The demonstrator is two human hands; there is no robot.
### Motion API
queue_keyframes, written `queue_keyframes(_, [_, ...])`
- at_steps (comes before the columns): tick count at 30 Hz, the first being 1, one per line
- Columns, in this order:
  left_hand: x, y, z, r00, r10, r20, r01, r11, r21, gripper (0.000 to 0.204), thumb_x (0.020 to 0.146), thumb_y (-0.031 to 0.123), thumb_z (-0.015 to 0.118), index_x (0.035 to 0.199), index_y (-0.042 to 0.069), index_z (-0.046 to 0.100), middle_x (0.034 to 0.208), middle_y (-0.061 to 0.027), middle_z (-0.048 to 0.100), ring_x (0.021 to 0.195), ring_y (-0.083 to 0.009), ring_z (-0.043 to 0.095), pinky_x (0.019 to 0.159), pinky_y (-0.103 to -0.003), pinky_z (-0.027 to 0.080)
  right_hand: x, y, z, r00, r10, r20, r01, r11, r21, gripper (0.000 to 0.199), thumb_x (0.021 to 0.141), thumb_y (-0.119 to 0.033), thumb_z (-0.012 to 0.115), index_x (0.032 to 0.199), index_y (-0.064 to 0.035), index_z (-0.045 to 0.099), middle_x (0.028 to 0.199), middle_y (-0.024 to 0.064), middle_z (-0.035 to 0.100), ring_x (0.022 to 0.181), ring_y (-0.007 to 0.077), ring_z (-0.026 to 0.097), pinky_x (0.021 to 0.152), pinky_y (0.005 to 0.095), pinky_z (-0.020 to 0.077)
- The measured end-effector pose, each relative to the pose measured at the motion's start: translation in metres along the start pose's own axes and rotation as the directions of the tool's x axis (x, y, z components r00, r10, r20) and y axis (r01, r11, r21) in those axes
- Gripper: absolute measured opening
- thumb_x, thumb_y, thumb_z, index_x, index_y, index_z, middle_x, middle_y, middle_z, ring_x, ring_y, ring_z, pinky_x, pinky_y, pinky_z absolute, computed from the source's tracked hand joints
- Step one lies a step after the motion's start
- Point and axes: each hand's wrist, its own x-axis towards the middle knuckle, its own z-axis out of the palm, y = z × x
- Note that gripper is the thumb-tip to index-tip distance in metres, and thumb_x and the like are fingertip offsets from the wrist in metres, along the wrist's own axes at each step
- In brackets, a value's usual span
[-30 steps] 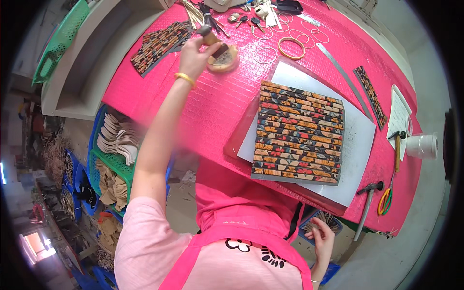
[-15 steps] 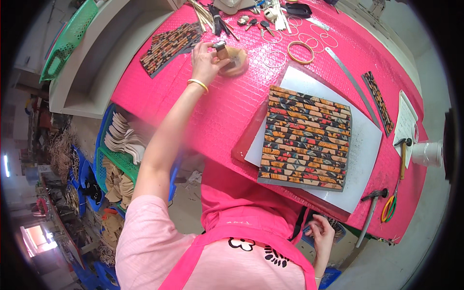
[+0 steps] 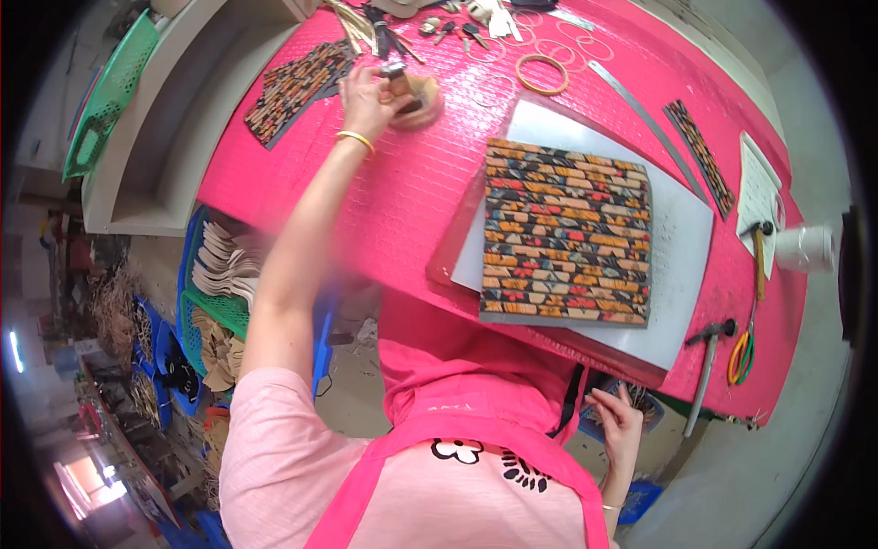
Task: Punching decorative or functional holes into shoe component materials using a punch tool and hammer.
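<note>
Out at the far left of the table, my left hand (image 3: 366, 102) grips a short brown handle (image 3: 399, 84) with a shiny metal-looking end. Its lower part reaches into or against a round tan dish (image 3: 422, 102); how they meet is hard to make out. My right hand (image 3: 618, 423) hangs low by my apron, below the table's front edge, with its fingers loosely apart and nothing in them. A panel of flower-patterned folded strips (image 3: 567, 233) lies on a white board (image 3: 681, 242) in front of me, untouched by either hand.
Patterned strips (image 3: 297, 87) fan out beside my left hand. Rings (image 3: 541, 73), a metal ruler (image 3: 645, 123), a single patterned strip (image 3: 700, 157), a hammer (image 3: 710, 366), scissors (image 3: 742, 357) and a white cup (image 3: 805, 249) lie toward the right. A grey shelf (image 3: 165, 146) borders the left.
The whole view has shifted, so the table and its things sit a little further left and higher. My left hand keeps its grip on the handle at the dish. My right hand has risen slightly.
</note>
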Motion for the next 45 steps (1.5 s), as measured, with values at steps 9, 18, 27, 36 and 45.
queue_keyframes(9, [-0.017,0.067,-0.088,0.774,-0.383,0.505,0.554,0.024,-0.832,0.021,0.084,0.021,0.055,0.097,0.005,0.060,0.091,-0.0020,0.062,0.089,-0.0103,0.055,0.077,-0.028,0.042,-0.009,0.009,-0.001,0.959,0.169,-0.226,-0.045,0.881,0.470,0.039,0.081,0.004,0.051,0.119,0.0027,0.048,0.092,0.0113,0.064,0.084,0.0129,0.060,0.076,0.0216,0.0452])
queue_keyframes(18, [-0.023,0.157,-0.101,0.808,-0.067,0.586,0.588,0.012,-0.809,0.027,0.086,0.023,0.053,0.100,0.001,0.058,0.090,-0.0050,0.062,0.081,-0.0120,0.058,0.072,-0.025,0.045,-0.028,0.046,-0.046,0.895,-0.001,-0.446,-0.038,0.996,-0.081,0.018,0.084,-0.008,0.049,0.075,-0.0015,0.062,0.065,0.0069,0.060,0.060,0.0093,0.054,0.105,0.0425,0.0175])
queue_keyframes(27, [0.020,0.225,-0.013,0.885,0.193,0.423,0.279,0.508,-0.815,0.027,0.084,0.026,0.056,0.093,0.001,0.059,0.075,-0.0021,0.061,0.060,-0.0072,0.057,0.050,-0.019,0.042,-0.011,0.150,-0.125,0.800,0.035,-0.598,-0.376,0.808,-0.455,0.041,0.087,-0.020,0.050,0.124,-0.0059,0.041,0.108,0.0182,0.047,0.102,0.0338,0.046,0.085,0.0406,0.0369])
queue_keyframes(36, [0.048,0.236,0.044,0.841,0.384,0.382,0.146,0.519,-0.842,0.026,0.084,0.023,0.058,0.094,-0.001,0.058,0.075,-0.0042,0.062,0.064,-0.0081,0.058,0.054,-0.022,0.047,-0.011,0.108,-0.136,0.577,0.414,-0.704,-0.428,0.887,0.171,0.030,0.091,-0.018,0.045,0.117,-0.0023,0.048,0.071,0.0041,0.052,0.054,0.0114,0.048,0.047,0.0229,0.0397])
queue_keyframes(45, [0.052,0.227,0.065,0.828,0.487,0.278,-0.060,0.570,-0.819,0.025,0.082,0.022,0.060,0.094,0.001,0.058,0.073,-0.0062,0.062,0.061,-0.0101,0.057,0.052,-0.025,0.045,0.031,0.026,-0.129,0.750,0.393,-0.532,-0.137,0.879,0.457,0.037,0.091,-0.017,0.045,0.124,-0.0031,0.038,0.057,-0.0033,0.036,0.040,0.0004,0.030,0.034,0.0151,0.0213])
